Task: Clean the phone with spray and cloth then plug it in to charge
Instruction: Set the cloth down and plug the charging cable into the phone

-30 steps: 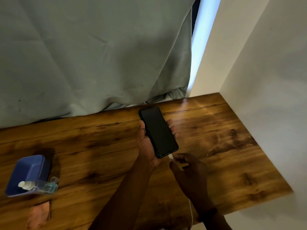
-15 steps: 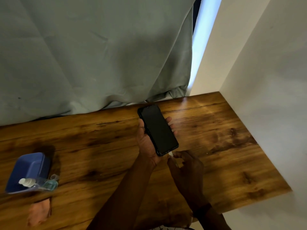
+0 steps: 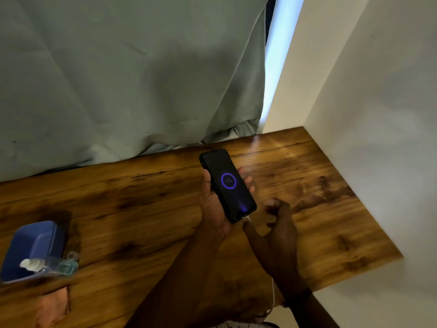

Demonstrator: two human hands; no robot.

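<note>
Left hand (image 3: 212,209) grips the phone (image 3: 228,185) near the table's (image 3: 142,209) back edge, a purple ring glowing on screen and a white cable (image 3: 247,218) plugged in. Right hand (image 3: 276,230) hangs loose beside it.

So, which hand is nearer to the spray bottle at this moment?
Left. The left hand, holding the phone, is to the right of the spray bottle. The right hand is further right still, beyond the phone.

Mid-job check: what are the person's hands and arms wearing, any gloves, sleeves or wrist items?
No gloves: the left hand and right hand are bare, and both forearms show no sleeves within the frame. A dark band seems to circle the right wrist. Rings cannot be made out.
</note>
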